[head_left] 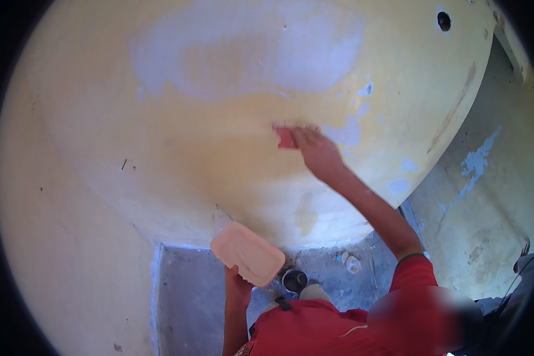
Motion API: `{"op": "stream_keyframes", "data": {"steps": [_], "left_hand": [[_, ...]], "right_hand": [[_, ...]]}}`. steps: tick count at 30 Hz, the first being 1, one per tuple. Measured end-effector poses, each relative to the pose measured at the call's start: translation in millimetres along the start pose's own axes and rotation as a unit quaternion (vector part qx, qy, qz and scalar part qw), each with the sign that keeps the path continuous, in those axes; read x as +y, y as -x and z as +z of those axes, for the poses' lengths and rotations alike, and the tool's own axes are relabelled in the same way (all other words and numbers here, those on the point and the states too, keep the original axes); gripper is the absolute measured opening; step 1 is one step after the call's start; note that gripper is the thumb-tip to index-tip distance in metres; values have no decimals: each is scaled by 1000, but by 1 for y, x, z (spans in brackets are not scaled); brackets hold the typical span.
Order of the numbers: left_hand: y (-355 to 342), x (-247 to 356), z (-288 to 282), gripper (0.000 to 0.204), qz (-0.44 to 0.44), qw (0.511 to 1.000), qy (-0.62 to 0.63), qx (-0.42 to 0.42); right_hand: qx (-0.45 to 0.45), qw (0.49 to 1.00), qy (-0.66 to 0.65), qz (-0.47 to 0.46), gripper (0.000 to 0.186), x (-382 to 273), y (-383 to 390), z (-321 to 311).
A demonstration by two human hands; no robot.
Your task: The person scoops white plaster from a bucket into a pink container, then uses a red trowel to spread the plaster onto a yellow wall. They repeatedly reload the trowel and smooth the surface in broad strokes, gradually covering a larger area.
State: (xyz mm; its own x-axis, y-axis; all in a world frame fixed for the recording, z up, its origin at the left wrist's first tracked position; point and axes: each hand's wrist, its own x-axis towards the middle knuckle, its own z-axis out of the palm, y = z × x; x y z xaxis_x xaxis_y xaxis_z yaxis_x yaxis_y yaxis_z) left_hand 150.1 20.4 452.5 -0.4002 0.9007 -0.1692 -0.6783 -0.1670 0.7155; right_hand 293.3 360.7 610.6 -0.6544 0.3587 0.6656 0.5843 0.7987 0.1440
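My right hand point(321, 155) is raised to the yellowish wall point(190, 124) in front of me. Its fingers close on a small red flat piece point(286, 138) with a notched edge, held against or very near the wall; the fingertips are blurred. I cannot make out whether the piece is a scraper or folded sandpaper. Lower down, my left hand point(238, 283) grips the near edge of a shallow peach-coloured plastic tray point(249, 254), thumb over the rim. The tray is tilted beside the foot of the wall, and its pale inside shows no clear contents.
Bluish-white patches point(314, 44) spread over the upper wall. A nail point(124, 164) sticks out at the left, and a dark hole point(444, 21) sits at the upper right. Below are a dark round bucket point(295, 280) and crumpled litter point(353, 264). Grey clothing point(525, 296) shows at the right edge.
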Motion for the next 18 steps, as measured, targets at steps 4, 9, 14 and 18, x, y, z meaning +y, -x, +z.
{"op": "stream_keyframes", "data": {"steps": [4,9,14,18], "left_hand": [[6,10,3,86,23,1000,-1,2],[2,3,0,87,3,999,-43,17],[-6,1,1,83,-13,1000,14,-22],[-8,9,-6,84,-12,999,-17,-38]], "right_hand": [[171,985,15,12,41,54,-112,-126],[212,970,121,-16,50,119,-115,-142],[73,991,108,-9,64,61,29,-16],[63,997,36,-17,55,54,19,-54]]}}
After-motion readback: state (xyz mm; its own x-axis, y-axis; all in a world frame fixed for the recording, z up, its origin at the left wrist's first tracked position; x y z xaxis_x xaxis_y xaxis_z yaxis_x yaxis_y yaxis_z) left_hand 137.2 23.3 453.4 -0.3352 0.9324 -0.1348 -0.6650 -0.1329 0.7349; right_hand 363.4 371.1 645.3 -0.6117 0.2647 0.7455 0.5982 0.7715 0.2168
